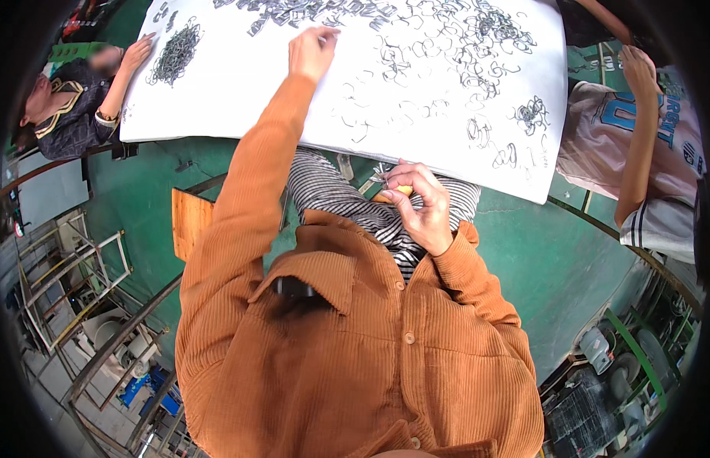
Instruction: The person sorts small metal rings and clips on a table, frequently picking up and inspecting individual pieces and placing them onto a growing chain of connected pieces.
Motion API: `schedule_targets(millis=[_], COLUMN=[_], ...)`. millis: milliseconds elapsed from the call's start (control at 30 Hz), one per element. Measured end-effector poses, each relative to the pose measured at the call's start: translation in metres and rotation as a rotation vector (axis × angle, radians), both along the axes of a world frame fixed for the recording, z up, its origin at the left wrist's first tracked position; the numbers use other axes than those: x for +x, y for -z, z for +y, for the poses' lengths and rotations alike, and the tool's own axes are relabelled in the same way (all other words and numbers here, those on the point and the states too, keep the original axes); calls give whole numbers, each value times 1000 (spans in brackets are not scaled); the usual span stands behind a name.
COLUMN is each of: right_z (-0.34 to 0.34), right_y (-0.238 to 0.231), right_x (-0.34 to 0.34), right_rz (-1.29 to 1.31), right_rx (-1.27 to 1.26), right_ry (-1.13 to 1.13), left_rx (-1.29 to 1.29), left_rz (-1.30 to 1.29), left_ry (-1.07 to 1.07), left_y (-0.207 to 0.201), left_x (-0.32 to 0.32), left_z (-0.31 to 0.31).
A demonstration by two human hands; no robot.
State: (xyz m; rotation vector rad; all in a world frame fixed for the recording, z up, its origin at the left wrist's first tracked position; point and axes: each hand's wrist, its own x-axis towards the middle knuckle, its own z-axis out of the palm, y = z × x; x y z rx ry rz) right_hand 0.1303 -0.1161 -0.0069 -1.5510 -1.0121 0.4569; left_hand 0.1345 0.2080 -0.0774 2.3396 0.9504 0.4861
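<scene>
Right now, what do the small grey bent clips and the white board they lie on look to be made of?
Small grey bent clips: likely metal wire or strip, dull silvery grey with faint glints, thin bent shapes. White board: smooth matt sheet, possibly plastic or coated panel; the look leaves it open. The left hand reaches into the clips; the right hand pinches some near the board's edge.

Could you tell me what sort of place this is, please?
Probably a small workshop doing hand assembly: a white board strewn with small metal wire clips, a green painted floor, and metal frames stacked alongside.
</scene>
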Motion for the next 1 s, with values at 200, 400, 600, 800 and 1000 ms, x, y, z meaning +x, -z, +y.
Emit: schedule_targets(millis=[200,400,600,800,1000], right_z=[-3,-4,-4,-2,-3], right_y=[-3,3,12,10,13], right_x=[-7,-6,-12,-15,-19], right_rz=[15,-34,-44,-75,-89], right_rx=[21,6,1,-29,-89], right_ry=[-10,-40,-12,61,97], left_rx=[145,-284,-773,-503,-352], left_rz=[191,-116,-127,17,87], left_ry=[-307,-151,368,421,439], left_y=[43,25,-64,-110,-125], left_x=[68,22,-105,-124,-123], left_z=[43,23,-117,-166,-175])
